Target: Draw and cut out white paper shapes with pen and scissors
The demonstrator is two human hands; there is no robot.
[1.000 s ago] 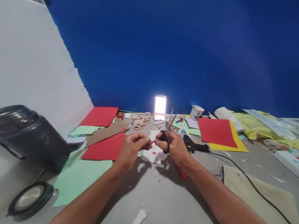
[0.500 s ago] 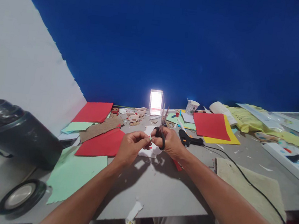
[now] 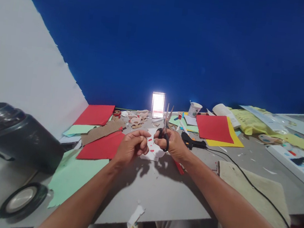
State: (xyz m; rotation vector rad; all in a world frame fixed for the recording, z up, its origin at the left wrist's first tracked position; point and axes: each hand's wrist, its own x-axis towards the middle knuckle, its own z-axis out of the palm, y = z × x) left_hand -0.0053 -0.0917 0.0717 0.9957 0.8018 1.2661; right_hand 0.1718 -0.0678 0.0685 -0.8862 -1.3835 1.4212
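Observation:
My right hand [image 3: 175, 143] grips black-handled scissors [image 3: 167, 123]; the blades point away from me and stand slightly apart. To their left is my left hand [image 3: 133, 145], with its index finger stretched toward the scissors and the other fingers loosely curled. I see nothing held in it. Below and between both hands lies a white paper piece [image 3: 154, 154], with small red scraps [image 3: 150, 140] on it. A red strip [image 3: 179, 167] lies under my right wrist.
At left are red sheets [image 3: 101, 145], corrugated cardboard [image 3: 103, 131], green paper [image 3: 77, 179] and a dark flask [image 3: 18, 136]. A glue gun [image 3: 193, 141] with a cord lies right, near a beige cloth [image 3: 252, 196], paper cup [image 3: 194, 109] and power strip [image 3: 295, 166]. A bright screen [image 3: 158, 104] stands ahead.
My left hand has drawn back left from my right hand, and its index finger has straightened. The scissor blades have spread a little wider. More red scraps show on the white paper.

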